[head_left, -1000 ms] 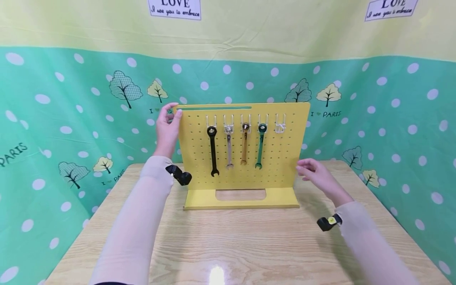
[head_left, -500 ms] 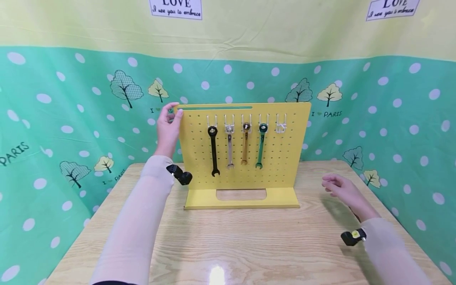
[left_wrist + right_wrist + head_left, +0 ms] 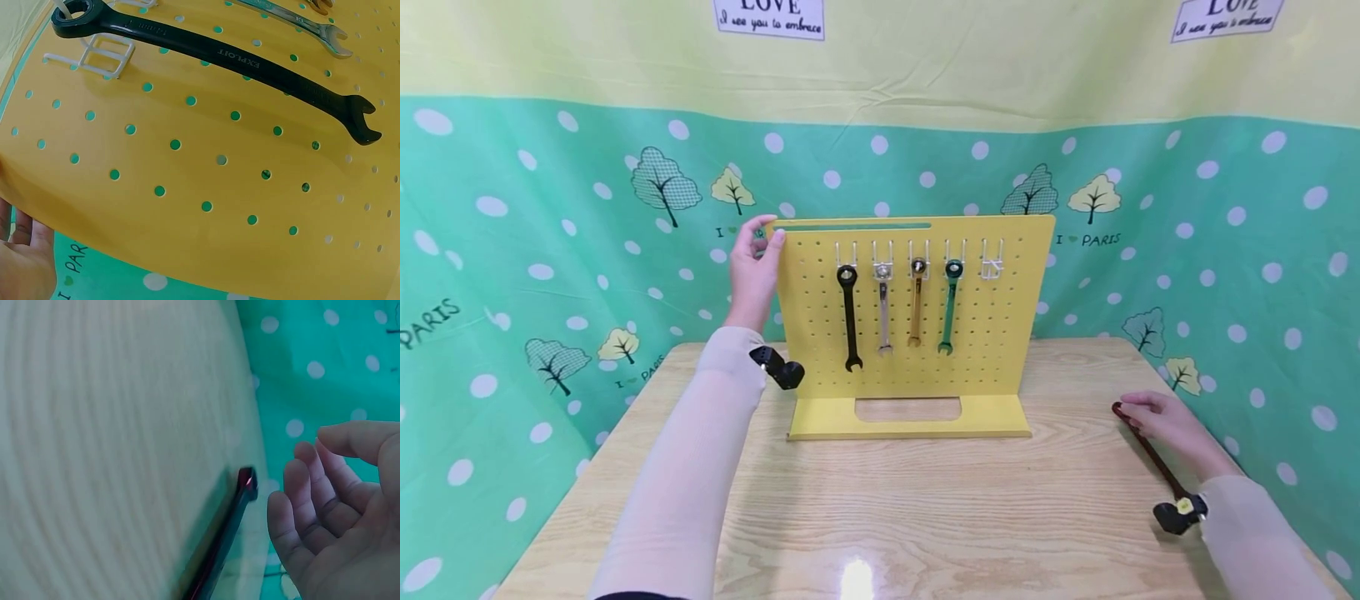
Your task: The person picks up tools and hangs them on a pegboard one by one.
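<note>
A yellow pegboard (image 3: 992, 358) stands on the table. My left hand (image 3: 754, 271) pinches its upper left corner, thumb in front and fingers behind. Hanging from its white hooks are a black wrench (image 3: 850, 321), a silver wrench (image 3: 883, 312), a gold wrench (image 3: 916, 308) and a green wrench (image 3: 950, 312). The rightmost hook (image 3: 992, 268) carries nothing. On the right side lies a dark red wrench (image 3: 1153, 457). My right hand (image 3: 1165, 425) is beside its upper end, fingers loosely bent; in the right wrist view the wrench (image 3: 225, 531) is apart from the fingers.
The wooden table (image 3: 925, 517) reaches in front of and beside the board. A spotted green and yellow curtain (image 3: 880, 158) encloses the table at the back and both sides. Below the board, its base (image 3: 820, 421) has a slot.
My right hand has moved away from the board's right edge, rightward and toward me, to the dark red wrench, which now shows. The left hand keeps its hold on the board.
</note>
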Demonstrator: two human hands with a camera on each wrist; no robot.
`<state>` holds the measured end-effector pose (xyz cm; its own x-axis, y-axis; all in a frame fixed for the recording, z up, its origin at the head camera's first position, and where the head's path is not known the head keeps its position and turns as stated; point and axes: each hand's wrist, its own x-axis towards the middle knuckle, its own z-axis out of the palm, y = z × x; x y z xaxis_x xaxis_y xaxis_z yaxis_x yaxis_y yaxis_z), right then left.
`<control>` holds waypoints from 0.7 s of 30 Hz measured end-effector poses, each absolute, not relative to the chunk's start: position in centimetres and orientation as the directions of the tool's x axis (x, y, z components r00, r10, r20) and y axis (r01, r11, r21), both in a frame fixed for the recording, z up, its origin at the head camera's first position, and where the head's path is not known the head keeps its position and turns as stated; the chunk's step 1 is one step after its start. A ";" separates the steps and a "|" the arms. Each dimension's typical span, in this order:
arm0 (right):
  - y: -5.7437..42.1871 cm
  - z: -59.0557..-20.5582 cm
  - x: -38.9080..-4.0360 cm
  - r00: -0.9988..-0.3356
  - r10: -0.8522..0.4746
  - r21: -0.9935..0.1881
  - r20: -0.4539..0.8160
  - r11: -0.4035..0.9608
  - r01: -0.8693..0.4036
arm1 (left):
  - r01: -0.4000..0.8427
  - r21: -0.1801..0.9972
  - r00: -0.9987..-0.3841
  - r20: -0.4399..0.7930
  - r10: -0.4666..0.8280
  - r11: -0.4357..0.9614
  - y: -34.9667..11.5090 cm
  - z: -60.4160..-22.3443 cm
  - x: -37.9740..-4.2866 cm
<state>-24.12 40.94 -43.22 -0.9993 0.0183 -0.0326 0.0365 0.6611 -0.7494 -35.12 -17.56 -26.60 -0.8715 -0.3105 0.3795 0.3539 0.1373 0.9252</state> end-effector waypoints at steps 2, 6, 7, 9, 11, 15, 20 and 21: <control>41.4 -43.4 -24.0 -0.998 0.025 -0.757 -0.050 0.651 0.055 | 0.350 0.928 -0.873 0.374 -0.313 0.131 -17.6 -26.6 -35.1; 42.1 -43.8 -23.7 -0.996 0.042 -0.754 -0.079 0.651 0.087 | 0.348 0.928 -0.875 0.372 -0.309 0.133 -17.6 -26.5 -35.1; 42.3 -43.9 -23.6 -0.996 0.044 -0.745 -0.081 0.661 0.090 | 0.349 0.927 -0.874 0.375 -0.308 0.137 -17.6 -26.5 -35.1; 42.6 -44.1 -23.5 -0.995 0.050 -0.738 -0.089 0.667 0.100 | 0.349 0.927 -0.874 0.376 -0.308 0.140 -17.6 -26.5 -35.1; 42.9 -44.3 -23.5 -0.993 0.057 -0.736 -0.099 0.668 0.111 | 0.348 0.927 -0.874 0.375 -0.310 0.140 -17.6 -26.5 -35.1; 43.5 -44.7 -23.4 -0.988 0.067 -0.741 -0.138 0.655 0.147 | 0.341 0.929 -0.874 0.370 -0.315 0.145 -17.6 -26.5 -35.0; 44.2 -45.2 -23.3 -0.981 0.072 -0.746 -0.179 0.640 0.184 | 0.346 0.928 -0.874 0.372 -0.314 0.137 -17.5 -26.5 -34.9; 44.3 -45.2 -23.3 -0.980 0.071 -0.747 -0.184 0.639 0.187 | 0.348 0.927 -0.872 0.374 -0.315 0.138 -17.5 -26.5 -34.9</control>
